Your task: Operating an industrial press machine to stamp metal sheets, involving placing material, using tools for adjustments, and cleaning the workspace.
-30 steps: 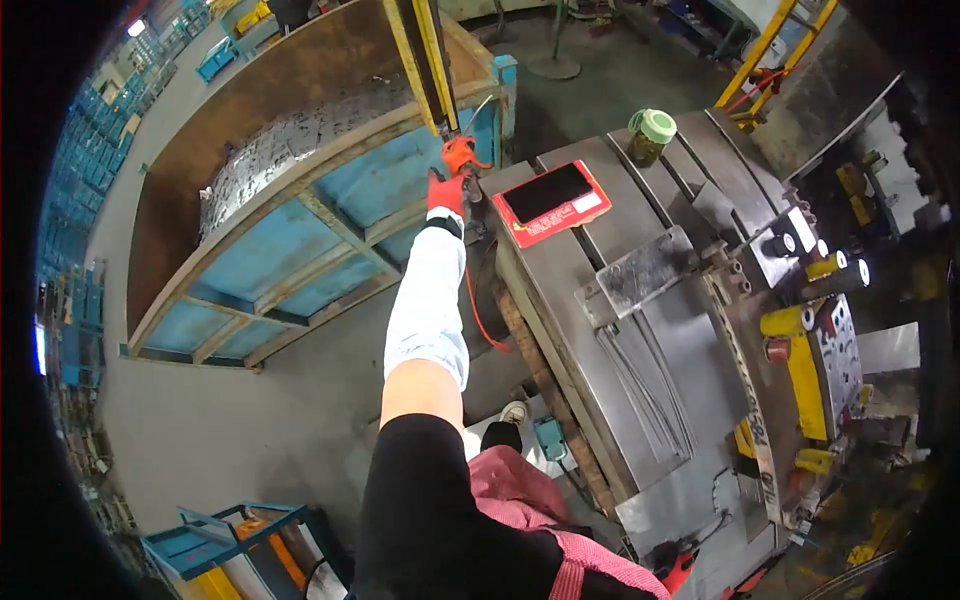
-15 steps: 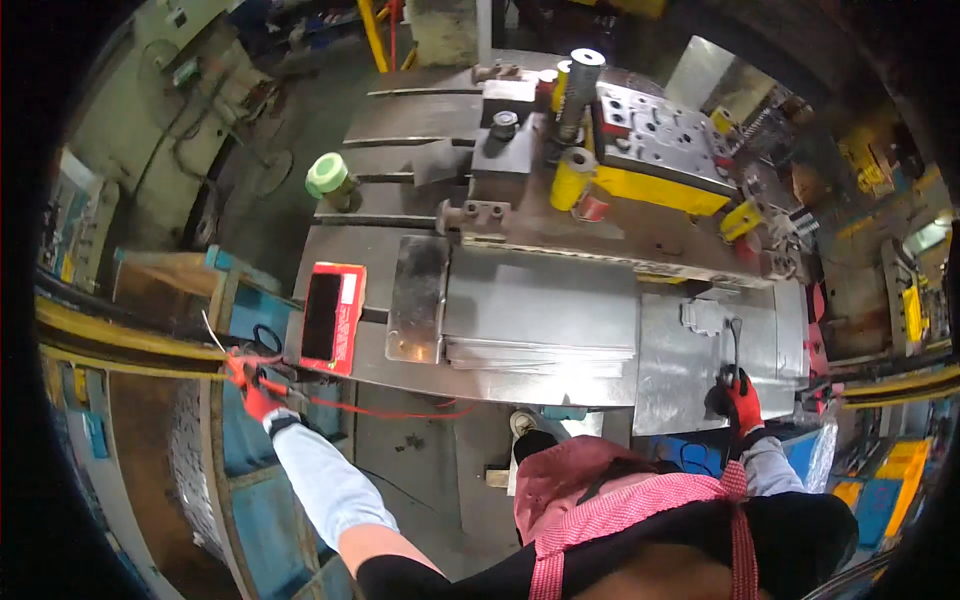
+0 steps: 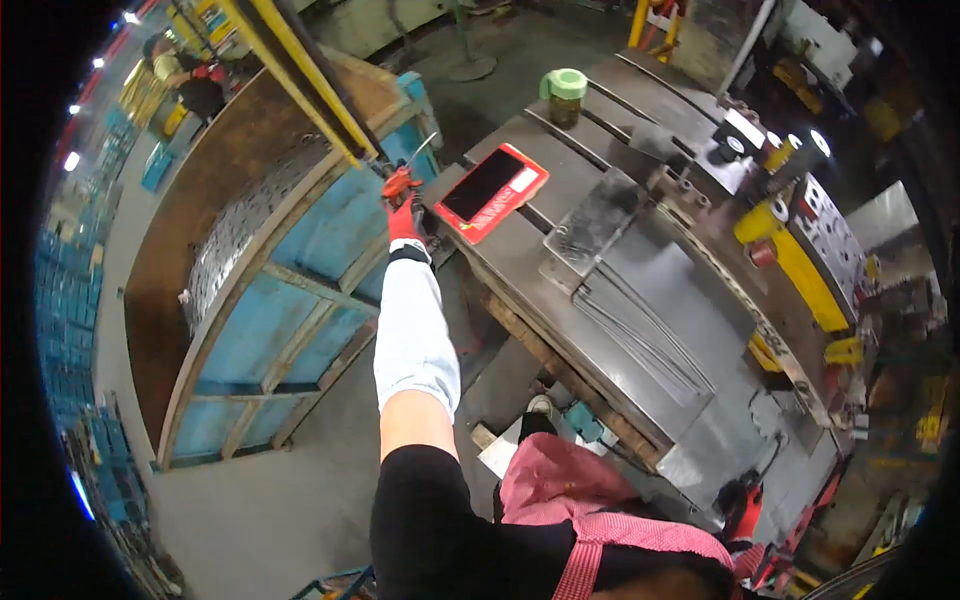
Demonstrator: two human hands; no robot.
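My left hand (image 3: 403, 195), in a red glove, reaches far forward between the blue bin's corner and the table. Its fingers are closed round a tool with a thin pale rod (image 3: 424, 147) sticking out; the grip is mostly hidden. My right hand (image 3: 745, 512), also red-gloved, is low at the right by the metal sheet. It is closed on a dark tool (image 3: 733, 494) whose shape I cannot make out. A black-screened tablet-like panel on a red board (image 3: 522, 193) lies on the table near my left hand. Beyond it stands a green-lidded jar (image 3: 566, 97).
Stacked metal sheets (image 3: 655, 325) lie on the slotted steel table (image 3: 500, 255). A die block with yellow sides (image 3: 800, 270) rises behind. At left, a blue-sided bin (image 3: 325, 250) holds many small metal pieces (image 3: 245, 225). Yellow rails (image 3: 300, 70) pass over it. Another person (image 3: 185, 80) is far left.
My view has swung left, bringing the bin and its metal pieces into sight. The table now appears slanted, at the right. Both hands remain closed on their tools.
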